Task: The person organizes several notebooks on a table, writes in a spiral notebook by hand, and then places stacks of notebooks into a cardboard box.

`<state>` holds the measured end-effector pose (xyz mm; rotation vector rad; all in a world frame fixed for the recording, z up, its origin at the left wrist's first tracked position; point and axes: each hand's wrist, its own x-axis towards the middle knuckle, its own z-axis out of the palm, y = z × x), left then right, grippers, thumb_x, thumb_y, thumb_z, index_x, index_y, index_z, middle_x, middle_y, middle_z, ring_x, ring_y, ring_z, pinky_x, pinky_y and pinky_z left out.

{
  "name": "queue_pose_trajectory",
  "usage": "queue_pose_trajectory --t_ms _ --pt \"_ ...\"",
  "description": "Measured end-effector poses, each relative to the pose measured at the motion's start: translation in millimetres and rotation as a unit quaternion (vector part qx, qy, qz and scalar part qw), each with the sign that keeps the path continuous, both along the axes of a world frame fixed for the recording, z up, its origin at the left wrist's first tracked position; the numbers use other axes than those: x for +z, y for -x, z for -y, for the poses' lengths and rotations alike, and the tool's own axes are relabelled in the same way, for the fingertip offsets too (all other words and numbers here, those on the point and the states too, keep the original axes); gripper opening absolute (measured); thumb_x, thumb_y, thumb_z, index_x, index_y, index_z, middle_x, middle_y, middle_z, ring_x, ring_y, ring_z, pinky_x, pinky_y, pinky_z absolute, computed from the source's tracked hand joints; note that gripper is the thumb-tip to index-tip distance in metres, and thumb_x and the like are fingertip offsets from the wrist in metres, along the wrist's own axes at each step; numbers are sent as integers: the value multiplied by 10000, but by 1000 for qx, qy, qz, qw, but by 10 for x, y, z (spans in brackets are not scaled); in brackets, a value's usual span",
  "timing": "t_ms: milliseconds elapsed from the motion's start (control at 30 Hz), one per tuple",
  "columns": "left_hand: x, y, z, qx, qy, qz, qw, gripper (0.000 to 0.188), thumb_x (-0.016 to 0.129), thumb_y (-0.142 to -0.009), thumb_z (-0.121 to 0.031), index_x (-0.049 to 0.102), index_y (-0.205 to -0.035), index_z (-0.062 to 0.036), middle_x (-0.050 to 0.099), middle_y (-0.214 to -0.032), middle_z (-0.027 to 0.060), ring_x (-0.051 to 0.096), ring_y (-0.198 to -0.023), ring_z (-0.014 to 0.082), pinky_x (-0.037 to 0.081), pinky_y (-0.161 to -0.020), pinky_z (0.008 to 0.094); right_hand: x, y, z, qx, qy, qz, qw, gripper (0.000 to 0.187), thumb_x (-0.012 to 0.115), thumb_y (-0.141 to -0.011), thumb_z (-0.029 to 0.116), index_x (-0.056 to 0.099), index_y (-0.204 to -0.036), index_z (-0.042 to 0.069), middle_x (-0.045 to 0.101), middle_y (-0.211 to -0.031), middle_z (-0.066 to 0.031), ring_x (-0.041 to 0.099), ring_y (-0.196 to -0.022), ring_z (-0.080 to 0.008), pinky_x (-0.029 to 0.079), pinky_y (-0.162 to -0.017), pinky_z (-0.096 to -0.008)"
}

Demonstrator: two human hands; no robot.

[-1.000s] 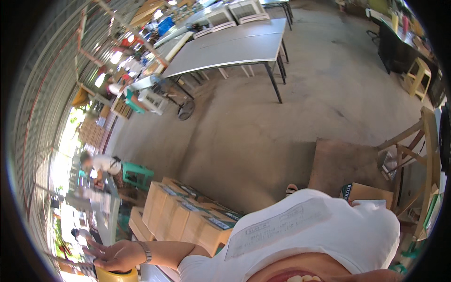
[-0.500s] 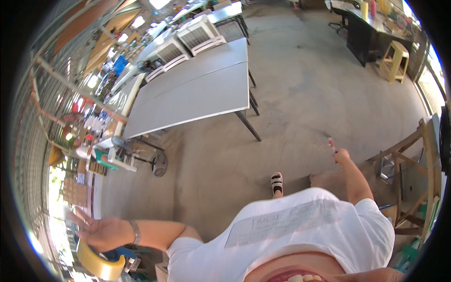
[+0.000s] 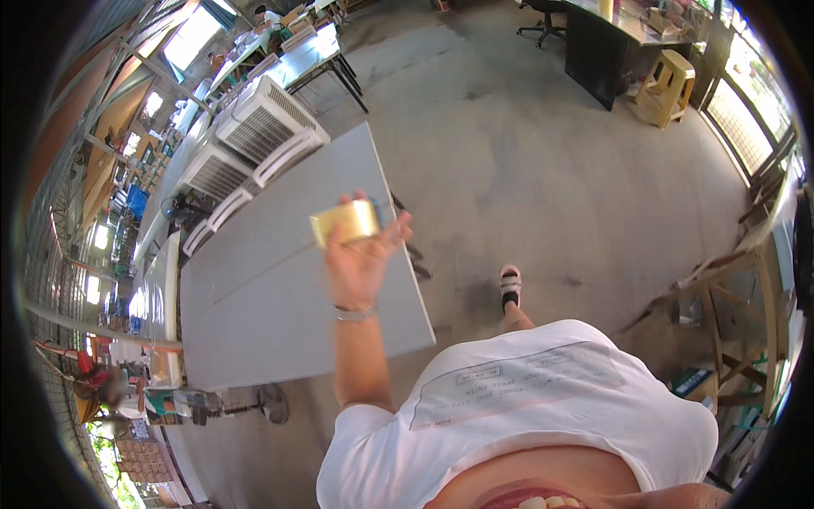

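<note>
My left hand (image 3: 356, 263), with a bracelet at the wrist, is raised in front of me over the near right part of a grey table (image 3: 263, 314). It holds a roll of yellowish packing tape (image 3: 345, 222), with the thumb and fingers around it. The hand and the roll are slightly blurred. My right hand and forearm are out of sight.
White plastic chairs (image 3: 263, 119) stand along the table's far left side. A fan (image 3: 273, 403) is by its near end. At the far right are a dark desk (image 3: 593, 64) and a yellow stool (image 3: 666, 89). A wooden frame (image 3: 721, 327) stands close on my right.
My left hand has swung up from the lower left to over the table, carrying the tape roll. My right hand, which held a small red-and-white item, has left the view. The view has shifted.
</note>
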<state>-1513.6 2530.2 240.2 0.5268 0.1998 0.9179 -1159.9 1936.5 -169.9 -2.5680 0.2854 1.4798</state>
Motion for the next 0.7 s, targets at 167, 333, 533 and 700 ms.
queue_pose_trajectory --t_ms 167,333,533,700 --pt "-941 -674 -990 -1 276 -51 960 495 592 -858 -354 464 -1292 -153 473 -1325 75 379 -1227 523 348 -1008 609 -312 -938 -2271 50 -44 22 998 251 605 -845 214 651 -997 20 671 -808 -159 672 -754 -266 520 -613 -379" --pt "-953 -713 -2133 85 394 -17 915 529 630 -840 -319 446 -1248 -37 487 -1265 205 407 -1244 464 373 -1009 565 272 -2441 -6301 335 -134 151 920 241 564 -830 221 679 -922 30 678 -701 -124 684 -683 -278 547 -638 -396" --pt "-747 -626 -4199 348 152 -53 923 429 615 -875 -256 466 -1195 -13 588 -1088 139 621 -1018 338 538 -885 429 1569 -2741 -10177 421 -372 248 789 247 570 -808 256 659 -862 32 683 -820 -170 660 -820 -347 508 -724 -454" --pt "-869 -1261 -6257 324 166 -107 925 457 612 -898 -270 472 -1243 -4 611 -1166 160 676 -916 243 589 -755 349 736 -3015 -11400 424 -294 214 829 215 591 -819 241 681 -848 48 683 -808 -154 672 -792 -306 514 -682 -432"
